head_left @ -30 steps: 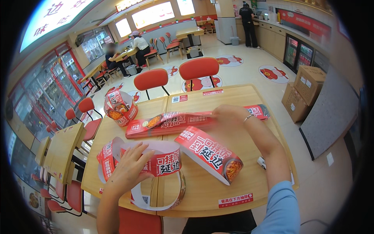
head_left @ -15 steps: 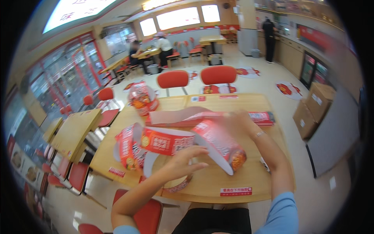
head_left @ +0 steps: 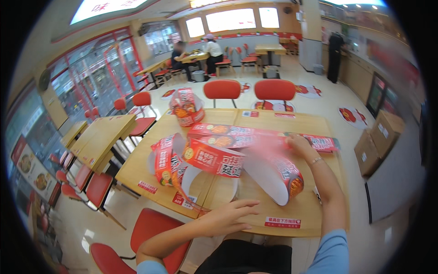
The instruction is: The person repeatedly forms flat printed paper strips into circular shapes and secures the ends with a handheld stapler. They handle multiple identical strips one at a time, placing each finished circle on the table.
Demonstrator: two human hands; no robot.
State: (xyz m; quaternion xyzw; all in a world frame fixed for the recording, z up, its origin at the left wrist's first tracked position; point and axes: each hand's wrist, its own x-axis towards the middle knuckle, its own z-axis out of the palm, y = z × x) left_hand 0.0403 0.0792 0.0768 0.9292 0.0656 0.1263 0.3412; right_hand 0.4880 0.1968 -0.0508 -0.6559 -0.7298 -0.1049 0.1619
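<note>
My right hand [head_left: 299,146] is closed, fingers pinched on a red printed paper strip [head_left: 267,139] whose middle is smeared by motion. That strip lies over or just above a pile of flat red strips [head_left: 321,143] on the wooden table [head_left: 255,219]. My left hand [head_left: 232,217] hovers over the table's near edge, fingers stretched and holding nothing. Beyond it, several curled red-and-white paper sleeves lie about: one sleeve [head_left: 168,160] at the left, a banded one [head_left: 212,157] in the middle, and an opened one [head_left: 276,176] at the right, below my right hand.
A clear bag [head_left: 187,109] of red printed packages stands at the table's far left corner. Red chairs [head_left: 274,90] line the far side, another chair [head_left: 157,237] the near left. Cardboard boxes [head_left: 381,137] stand at the right. People sit and stand farther off.
My left hand has drawn back from the sleeves toward the near edge. My right hand has shifted right, and the strip that was arching up now lies flatter. The view has tilted.
</note>
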